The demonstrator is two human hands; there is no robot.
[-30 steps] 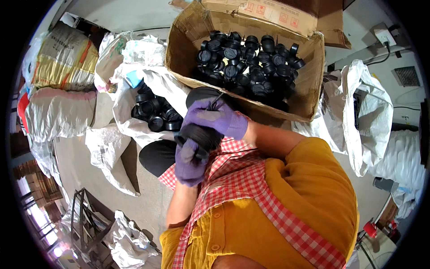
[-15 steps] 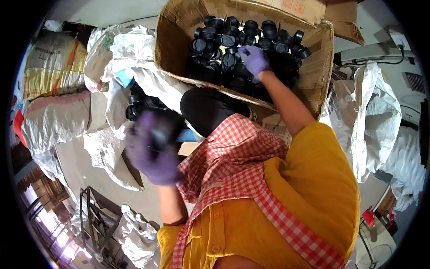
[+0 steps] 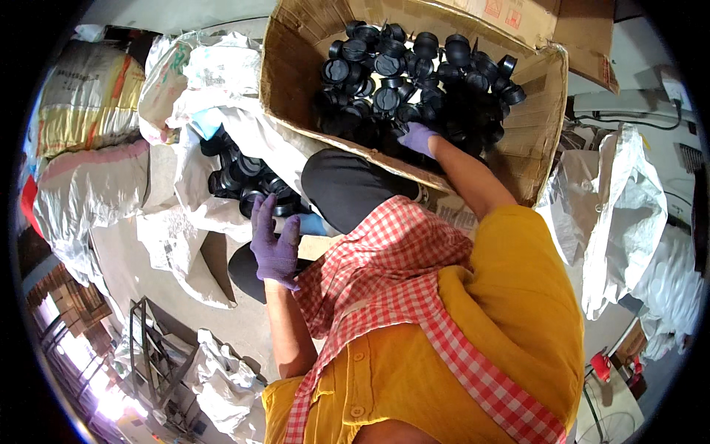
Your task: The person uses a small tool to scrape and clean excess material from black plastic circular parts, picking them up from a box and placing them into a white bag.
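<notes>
My left hand, in a purple glove, is raised over my lap with its fingers apart and nothing in it. Just beyond it, several black round plastic caps lie in the mouth of a white woven sack. My right hand, also gloved in purple, reaches down inside the near wall of a big cardboard box. It is among many black plastic caps with round lids, and its fingertips are hidden by them, so any hold is not visible.
Full woven sacks are stacked at the left. Loose white sacking hangs right of the box. A dark metal frame and crumpled white sacking are on the floor at lower left. My knee presses close to the box.
My left hand has let go of a blurred black piece, which is gone from it, and its fingers have spread. My right hand has moved nearer the box's front wall, deeper among the caps.
</notes>
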